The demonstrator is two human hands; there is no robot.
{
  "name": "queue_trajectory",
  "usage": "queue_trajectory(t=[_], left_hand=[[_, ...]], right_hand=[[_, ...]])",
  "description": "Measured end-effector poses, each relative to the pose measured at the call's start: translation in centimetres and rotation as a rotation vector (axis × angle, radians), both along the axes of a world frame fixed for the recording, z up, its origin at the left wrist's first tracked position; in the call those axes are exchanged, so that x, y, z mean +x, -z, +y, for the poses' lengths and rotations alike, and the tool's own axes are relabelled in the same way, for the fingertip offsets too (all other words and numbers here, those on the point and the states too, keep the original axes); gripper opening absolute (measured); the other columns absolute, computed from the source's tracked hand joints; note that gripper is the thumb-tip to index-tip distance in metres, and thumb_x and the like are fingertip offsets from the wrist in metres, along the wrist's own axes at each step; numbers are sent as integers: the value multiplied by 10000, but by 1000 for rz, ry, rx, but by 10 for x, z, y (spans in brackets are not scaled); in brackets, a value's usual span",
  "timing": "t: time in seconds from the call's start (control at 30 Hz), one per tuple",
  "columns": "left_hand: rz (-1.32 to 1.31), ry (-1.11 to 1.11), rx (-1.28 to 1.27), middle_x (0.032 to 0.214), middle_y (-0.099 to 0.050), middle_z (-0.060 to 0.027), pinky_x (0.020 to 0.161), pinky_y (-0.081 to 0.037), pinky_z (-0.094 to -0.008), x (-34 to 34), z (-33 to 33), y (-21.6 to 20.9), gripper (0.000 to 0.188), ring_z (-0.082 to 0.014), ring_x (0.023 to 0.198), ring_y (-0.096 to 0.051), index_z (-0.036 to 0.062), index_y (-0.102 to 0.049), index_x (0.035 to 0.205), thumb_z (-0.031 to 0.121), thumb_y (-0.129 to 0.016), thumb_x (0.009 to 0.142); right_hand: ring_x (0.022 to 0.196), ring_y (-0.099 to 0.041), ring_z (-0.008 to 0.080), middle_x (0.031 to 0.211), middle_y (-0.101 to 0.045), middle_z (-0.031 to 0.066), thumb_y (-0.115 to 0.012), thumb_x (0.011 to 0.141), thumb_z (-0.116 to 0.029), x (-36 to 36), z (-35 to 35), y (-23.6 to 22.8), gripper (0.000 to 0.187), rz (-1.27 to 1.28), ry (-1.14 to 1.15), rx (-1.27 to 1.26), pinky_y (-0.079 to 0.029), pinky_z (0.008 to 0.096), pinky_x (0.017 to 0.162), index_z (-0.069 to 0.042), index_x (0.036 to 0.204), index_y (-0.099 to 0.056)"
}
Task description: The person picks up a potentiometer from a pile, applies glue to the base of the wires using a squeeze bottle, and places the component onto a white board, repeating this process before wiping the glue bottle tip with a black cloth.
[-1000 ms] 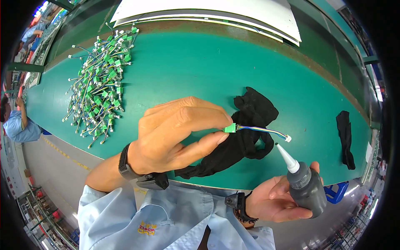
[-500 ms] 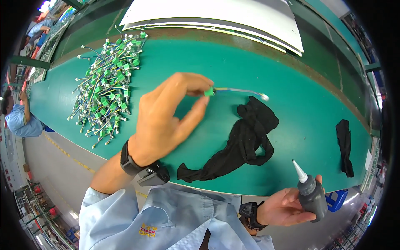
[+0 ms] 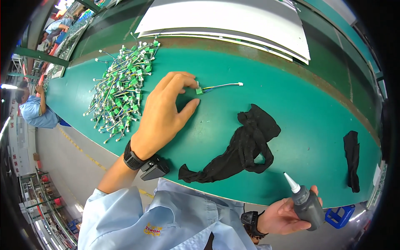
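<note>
On the green tabletop lies a small wire harness (image 3: 223, 86) with a green block at one end and a white plug at the other. My left hand (image 3: 166, 100) is beside the green block, thumb and fingers apart; the forefinger is close to the block, perhaps touching it. A dark squeeze bottle (image 3: 308, 208) with a white pointed nozzle rests in my right hand (image 3: 283, 218), at the table's near edge, nozzle up and tilted left. Between the hands a crumpled black cloth (image 3: 237, 150) lies on the table.
A large pile of similar wire harnesses (image 3: 123, 93) covers the table's left part. White boards (image 3: 225, 18) lie at the far side. Another black cloth strip (image 3: 352, 160) is at the right. A blue object (image 3: 339, 216) shows below the right edge. A person (image 3: 37, 110) sits far left.
My left hand has let go of the wire harness, which now lies on the table with its wires straighter. The right hand still holds the bottle. The whole view has shifted slightly.
</note>
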State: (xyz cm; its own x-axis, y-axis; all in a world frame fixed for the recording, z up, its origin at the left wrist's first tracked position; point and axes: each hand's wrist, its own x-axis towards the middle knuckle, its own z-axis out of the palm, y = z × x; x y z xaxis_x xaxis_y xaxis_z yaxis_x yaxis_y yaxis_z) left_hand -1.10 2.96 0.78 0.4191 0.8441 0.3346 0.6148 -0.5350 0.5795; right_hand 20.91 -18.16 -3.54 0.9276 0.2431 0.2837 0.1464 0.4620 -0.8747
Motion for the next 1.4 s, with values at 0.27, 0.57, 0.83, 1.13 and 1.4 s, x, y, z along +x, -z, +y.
queue_trajectory(t=[0.27, 0.57, 0.83, 1.13, 1.4], left_hand=[[125, 7, -137, 928, -605, -87, 699, -478, -285, -4, 16, -2, 333, -195, 813, -588, 27, -575, 1062, 30, -705, 755], [-979, 209, -1107, 900, -582, -66, 675, -428, -229, 28, -1, -24, 279, -110, 762, -531, 26, -532, 1089, 104, -651, 849], [-1078, 247, -1214, 877, -569, -67, 685, -431, -227, 39, -14, -29, 287, -119, 767, -527, 31, -512, 1107, 103, -635, 858], [-1145, 286, -1320, 905, -573, -79, 684, -435, -233, 35, -15, -24, 261, -123, 789, -524, 33, -514, 1094, 86, -625, 863], [-1149, 278, -1388, 933, -587, -87, 690, -443, -231, 34, -12, -25, 255, -124, 815, -551, 35, -512, 1089, 62, -618, 859]], right_hand=[[464, -437, 121, 1270, -409, 299, -464, 920, -510, -2, -3, 4, 693, -71, -111, -18, -445, 204, 561, 61, 1284, -320], [581, -515, 171, 1249, -421, 278, -402, 919, -561, -16, 29, -5, 715, -137, 217, -98, -457, 259, 610, 31, 1302, -281], [679, -551, 225, 1162, -465, 260, -359, 951, -458, -13, 7, -5, 596, -339, 98, -261, -469, 303, 655, 53, 1253, -309], [850, -606, 320, 1068, -491, 221, -291, 1015, -306, -15, 23, -13, 433, -628, 221, -321, -500, 376, 732, 97, 1166, -345], [850, -602, 322, 1021, -514, 213, -266, 1014, -338, -18, 26, -14, 462, -600, 226, -329, -497, 373, 741, 96, 1143, -362]])
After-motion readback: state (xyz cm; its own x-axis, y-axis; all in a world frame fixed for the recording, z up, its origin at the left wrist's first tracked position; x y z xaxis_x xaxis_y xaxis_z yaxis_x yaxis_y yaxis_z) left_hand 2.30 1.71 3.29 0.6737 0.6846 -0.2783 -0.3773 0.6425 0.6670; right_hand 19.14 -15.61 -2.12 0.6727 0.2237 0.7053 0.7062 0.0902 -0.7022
